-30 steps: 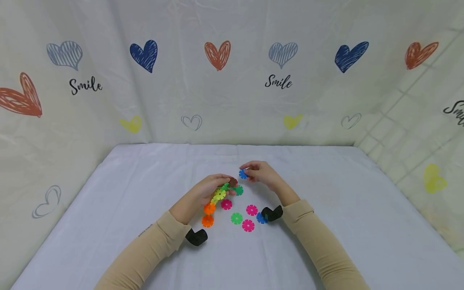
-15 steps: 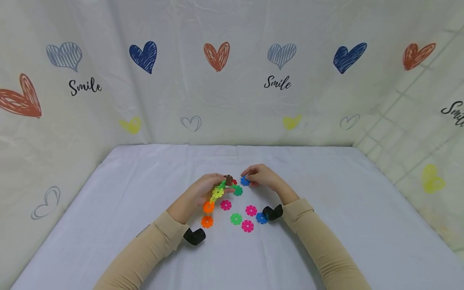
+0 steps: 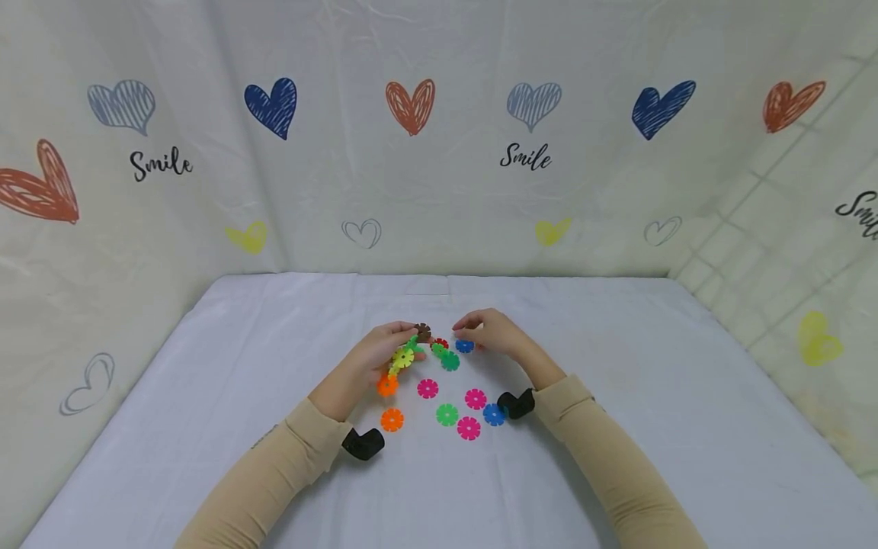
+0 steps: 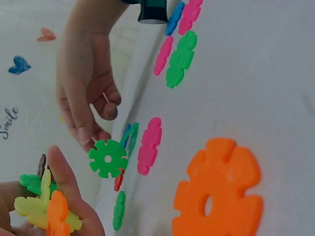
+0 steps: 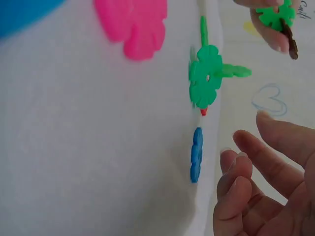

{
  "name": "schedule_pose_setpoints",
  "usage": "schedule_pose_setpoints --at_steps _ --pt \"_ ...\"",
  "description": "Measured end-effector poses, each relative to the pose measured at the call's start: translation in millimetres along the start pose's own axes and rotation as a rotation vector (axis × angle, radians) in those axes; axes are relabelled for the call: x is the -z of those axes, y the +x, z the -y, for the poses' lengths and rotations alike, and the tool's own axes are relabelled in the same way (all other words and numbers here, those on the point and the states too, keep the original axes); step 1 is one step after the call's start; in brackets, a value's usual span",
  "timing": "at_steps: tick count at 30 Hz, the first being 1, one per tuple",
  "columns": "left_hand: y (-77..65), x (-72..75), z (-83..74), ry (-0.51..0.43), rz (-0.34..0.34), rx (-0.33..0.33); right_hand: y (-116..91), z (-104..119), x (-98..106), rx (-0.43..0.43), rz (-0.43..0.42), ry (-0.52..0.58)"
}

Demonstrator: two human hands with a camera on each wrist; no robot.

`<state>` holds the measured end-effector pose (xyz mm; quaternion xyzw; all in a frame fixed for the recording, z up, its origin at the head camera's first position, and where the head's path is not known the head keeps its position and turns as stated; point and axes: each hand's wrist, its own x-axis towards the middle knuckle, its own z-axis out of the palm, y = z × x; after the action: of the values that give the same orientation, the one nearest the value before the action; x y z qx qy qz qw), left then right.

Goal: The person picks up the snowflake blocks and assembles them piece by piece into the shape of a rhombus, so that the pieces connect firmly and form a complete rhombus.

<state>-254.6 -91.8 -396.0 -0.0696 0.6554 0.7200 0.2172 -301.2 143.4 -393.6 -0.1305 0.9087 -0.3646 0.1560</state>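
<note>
Above the white cloth (image 3: 274, 335), the left hand (image 3: 369, 352) pinches a disc chain (image 3: 402, 357) — slanting lengthwise from brown far end to orange near end — while the right hand's (image 3: 495, 334) parted fingers hover near a blue disc (image 5: 196, 155).

Head view: black script word "Smile" (image 3: 161, 164) on pale wall cloth (image 3: 459, 191), upper left of frame. Second "Smile" (image 3: 525, 156) right of centre, upper part. Third word (image 3: 857, 211) at right edge, cut, only "Smil" readable. Lettering (image 3: 264, 437) on left sleeve (image 3: 298, 450), lower left: too small for reading. Left wrist view: sideways word "Smile" (image 4: 10, 123), left edge, same cloth.
</note>
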Motion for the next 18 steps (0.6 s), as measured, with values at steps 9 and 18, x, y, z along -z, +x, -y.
schedule_pose_setpoints --at_steps 9,18 --pt "0.8 1.5 1.6 0.005 0.006 0.013 -2.4 11.1 -10.0 0.083 0.059 -0.091" --pt "-3.1 -0.2 1.9 0.017 0.105 0.044 -7.2 20.3 -8.7 0.104 0.024 -0.094"
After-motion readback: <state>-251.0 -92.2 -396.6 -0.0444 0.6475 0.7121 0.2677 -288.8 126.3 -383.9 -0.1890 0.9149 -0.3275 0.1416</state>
